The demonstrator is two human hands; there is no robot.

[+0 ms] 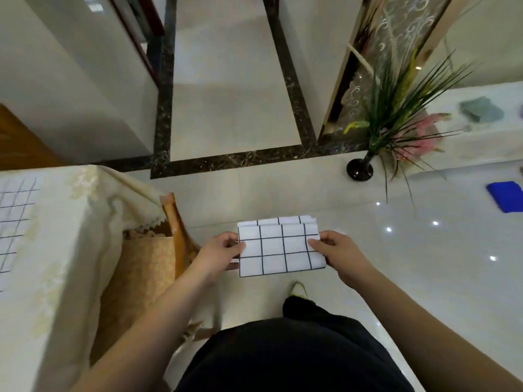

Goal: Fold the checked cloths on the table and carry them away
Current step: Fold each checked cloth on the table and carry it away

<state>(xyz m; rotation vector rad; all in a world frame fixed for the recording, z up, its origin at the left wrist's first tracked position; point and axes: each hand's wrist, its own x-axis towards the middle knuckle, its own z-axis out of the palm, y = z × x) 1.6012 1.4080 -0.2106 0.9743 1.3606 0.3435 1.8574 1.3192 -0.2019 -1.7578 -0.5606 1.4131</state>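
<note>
Head view, looking down. Folded checked cloths [280, 247]: white fabric with thin dark grid lines, flat, rectangular, stacked in several layers, with the edges of the lower layers showing at the far side. Held in the air above the floor, in front of the body, between both hands, well apart from the table.

At the left, a table [56, 250] under a cream tablecloth with pale woven pattern and a lace border hanging down. On it, at the far left edge, another checked cloth [14, 222], spread flat, same white with dark grid. Just beside the table, a wooden chair [172, 222] with a curved brown back and a beige patterned seat cushion.

Underneath, a glossy pale tiled floor [410, 264] with small light reflections, and a dark marbled border strip [240, 159] forming a frame. Further right, a black vase [360, 168] with long green leaves and pink flowers, standing on the floor. At the right edge, a blue flat object [505, 196] and a grey-green cloth [481, 109] on a white surface; not possible to tell more.

Left hand [223, 250]: gripping the left edge of the stack, thumb on top, fingers curled below. Right hand [336, 251]: gripping the right edge, thumb on top, fingers hidden below. Lower down, black clothing and one shoe tip.
</note>
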